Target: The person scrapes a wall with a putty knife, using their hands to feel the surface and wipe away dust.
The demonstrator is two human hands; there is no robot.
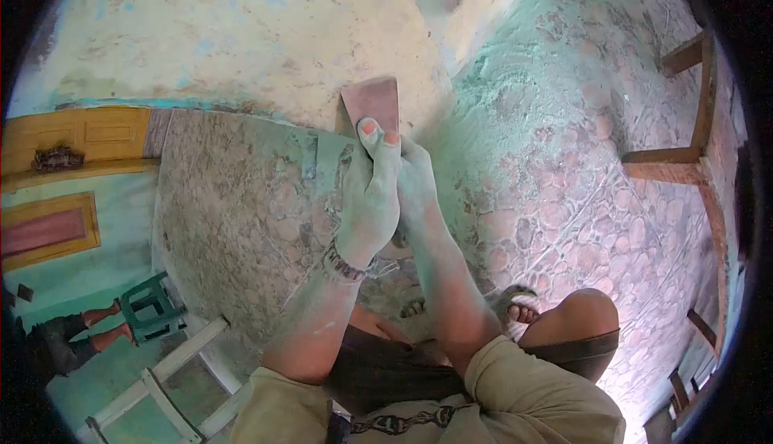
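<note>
A reddish-brown sheet of sandpaper (377, 99) lies against the cream, patchy wall (266, 49). My left hand (372, 190), pale with dust and with a bracelet at the wrist, is closed on its lower end. My right hand (419, 177) is pressed close beside and partly behind the left, also closed at the sheet's lower end. Two nails show on the front of the sandpaper; the other fingers are mostly hidden.
A stone-patterned surface (555, 202) spreads around me. Wooden frame pieces (700, 162) stand at right. On the left are a yellow-framed door (105, 134), a green plastic stool (153, 311), a pale ladder (169, 400) and another person's legs (101, 327).
</note>
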